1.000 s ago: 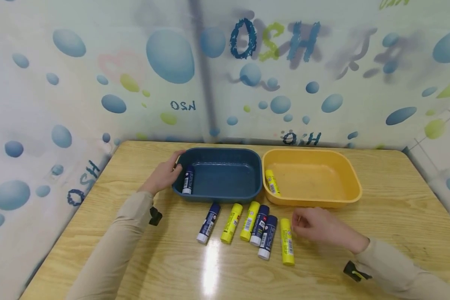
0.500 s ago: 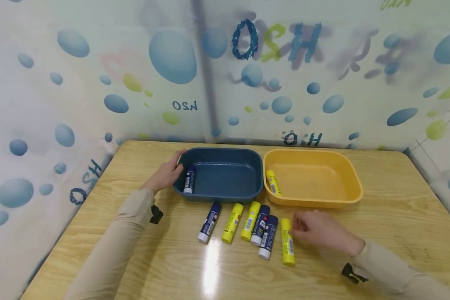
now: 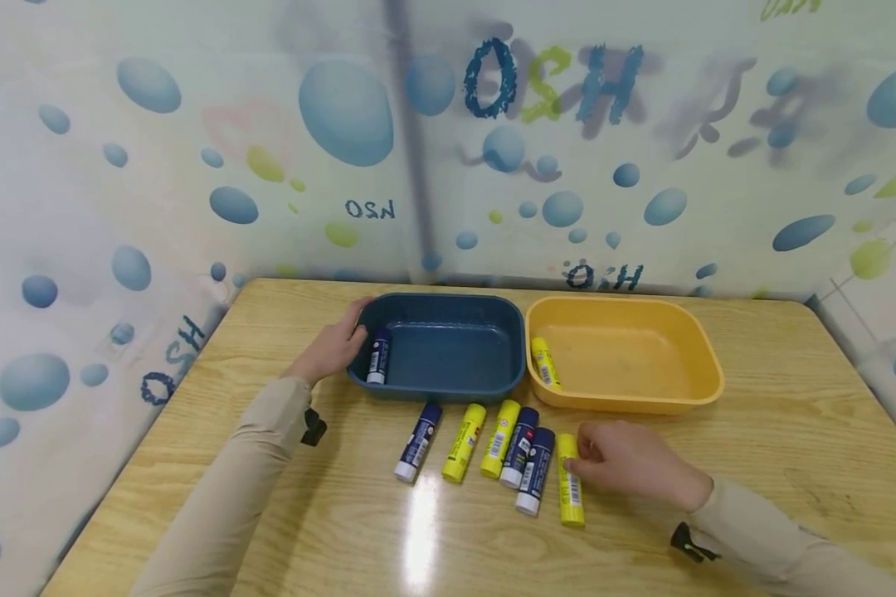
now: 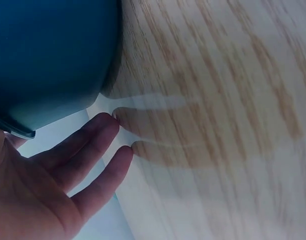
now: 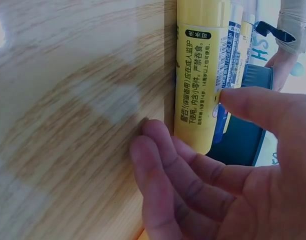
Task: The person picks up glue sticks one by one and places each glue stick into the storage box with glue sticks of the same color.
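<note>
The right hand (image 3: 630,463) touches a yellow, cylindrical plastic glue stick (image 3: 571,504) on the surface (image 3: 328,522); its grip cannot be told. Presumably light, rigid, slick: best pinched mid-barrel. The left hand (image 3: 328,348) grasps a blue rectangular plastic tray (image 3: 436,395).

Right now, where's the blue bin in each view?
Head: blue bin near centre, left of the yellow bin.
Left wrist: blue bin in the upper-left corner, cut off.
Right wrist: blue bin at right, partly behind a yellow stick and the right hand.
Shared landmark: left hand, beside it in all three.
</note>
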`<state>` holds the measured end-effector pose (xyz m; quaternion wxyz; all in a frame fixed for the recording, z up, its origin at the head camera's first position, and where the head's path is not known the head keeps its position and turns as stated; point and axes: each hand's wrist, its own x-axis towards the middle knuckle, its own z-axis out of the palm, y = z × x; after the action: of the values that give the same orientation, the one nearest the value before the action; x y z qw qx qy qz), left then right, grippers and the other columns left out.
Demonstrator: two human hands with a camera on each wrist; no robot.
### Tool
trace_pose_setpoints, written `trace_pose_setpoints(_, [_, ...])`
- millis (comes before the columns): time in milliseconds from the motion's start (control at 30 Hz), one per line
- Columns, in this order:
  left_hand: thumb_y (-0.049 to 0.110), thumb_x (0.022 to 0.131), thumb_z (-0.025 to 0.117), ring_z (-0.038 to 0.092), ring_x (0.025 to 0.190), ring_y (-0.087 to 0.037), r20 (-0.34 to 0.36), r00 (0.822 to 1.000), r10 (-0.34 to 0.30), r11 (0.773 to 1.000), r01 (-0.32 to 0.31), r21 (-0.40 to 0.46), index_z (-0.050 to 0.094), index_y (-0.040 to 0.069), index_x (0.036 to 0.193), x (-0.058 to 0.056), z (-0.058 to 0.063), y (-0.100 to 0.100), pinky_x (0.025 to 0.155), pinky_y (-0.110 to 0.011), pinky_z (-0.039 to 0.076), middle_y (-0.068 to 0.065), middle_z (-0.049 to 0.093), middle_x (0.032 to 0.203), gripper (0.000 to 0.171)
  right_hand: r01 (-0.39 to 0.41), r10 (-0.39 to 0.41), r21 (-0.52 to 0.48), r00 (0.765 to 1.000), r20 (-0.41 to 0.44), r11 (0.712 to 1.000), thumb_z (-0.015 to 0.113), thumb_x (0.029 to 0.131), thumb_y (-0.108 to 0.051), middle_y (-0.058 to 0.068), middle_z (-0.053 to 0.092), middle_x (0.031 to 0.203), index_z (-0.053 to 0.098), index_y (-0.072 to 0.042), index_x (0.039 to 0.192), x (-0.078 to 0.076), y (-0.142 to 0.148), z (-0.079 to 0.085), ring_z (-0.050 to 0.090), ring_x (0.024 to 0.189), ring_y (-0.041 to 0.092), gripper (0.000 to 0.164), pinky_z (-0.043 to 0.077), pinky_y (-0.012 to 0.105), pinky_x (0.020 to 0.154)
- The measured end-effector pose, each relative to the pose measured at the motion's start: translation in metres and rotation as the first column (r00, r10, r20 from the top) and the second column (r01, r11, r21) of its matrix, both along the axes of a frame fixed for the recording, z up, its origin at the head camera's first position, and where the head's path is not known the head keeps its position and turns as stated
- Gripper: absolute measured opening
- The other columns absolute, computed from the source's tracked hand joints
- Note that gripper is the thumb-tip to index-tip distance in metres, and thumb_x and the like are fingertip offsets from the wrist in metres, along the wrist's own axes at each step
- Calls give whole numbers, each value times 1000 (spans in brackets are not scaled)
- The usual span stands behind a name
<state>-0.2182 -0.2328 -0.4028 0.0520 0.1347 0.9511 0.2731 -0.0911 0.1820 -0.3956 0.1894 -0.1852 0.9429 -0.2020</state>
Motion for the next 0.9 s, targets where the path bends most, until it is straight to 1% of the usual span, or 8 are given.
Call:
trace_pose_setpoints(167, [16,103,31,35,43,-18,-1,1000,14,1000,-14,9,20,13,152,0,-2,1,56,-39,38,-1,37,52,50,-4,4,8,1000,18,1000,72,85,-35,-5,48,61,55,-17,75,-1,0,0,44,54,10,27,33,25,51])
trace_pose_setpoints(333, [15,103,30,36,44,-18,6,1000,25,999,-25,31,19,12,152,0,-3,3,60,-40,39,0,37,53,50,7,-7,-2,998,58,1000,72,85,-35,-4,50,63,56,-16,78,-3,0,1,46,56,11,26,34,26,52])
trace_pose_setpoints(433, [14,103,29,37,45,-22,13,1000,21,999,-22,45,17,11,152,0,-2,4,63,-43,40,-6,40,56,51,10,-9,-6,998,67,1000,73,85,-35,-4,50,63,56,-16,78,-4,0,1,46,56,11,26,34,26,52])
trace_pose_setpoints(533, [11,102,29,51,62,-31,-7,1000,5,999,-5,54,17,7,152,1,-2,5,75,-49,42,-25,59,88,51,13,-13,-1,998,66,1000,73,84,-35,-4,50,62,56,-16,78,-4,0,0,46,56,11,26,33,25,52])
trace_pose_setpoints(600, [10,102,29,58,85,-40,-15,1000,-5,999,5,53,17,6,151,1,-3,5,87,-53,40,-34,52,122,51,19,-19,4,997,68,1000,73,84,-35,-4,50,62,56,-16,78,-4,-1,0,46,56,11,27,33,26,52])
trace_pose_setpoints(667, [9,102,29,53,110,-46,-22,1000,-13,999,14,51,17,5,151,1,-3,4,98,-56,35,-34,34,144,51,26,-27,11,997,74,1000,73,84,-35,-3,50,62,56,-16,78,-4,-1,0,46,56,12,27,32,26,52])
trace_pose_setpoints(767, [9,102,28,45,122,-51,-10,1000,-17,999,17,40,15,6,151,0,-3,4,102,-57,32,-33,31,146,51,30,-31,15,996,80,999,73,84,-36,-3,50,63,56,-16,78,-5,-1,0,46,56,12,27,32,26,52])
trace_pose_setpoints(900, [9,101,28,51,114,-50,-1,1000,-20,999,20,30,15,7,150,0,-2,5,99,-58,35,-37,36,141,50,29,-31,17,996,88,999,73,84,-36,-3,50,63,56,-16,78,-6,-2,1,46,57,12,27,33,26,53])
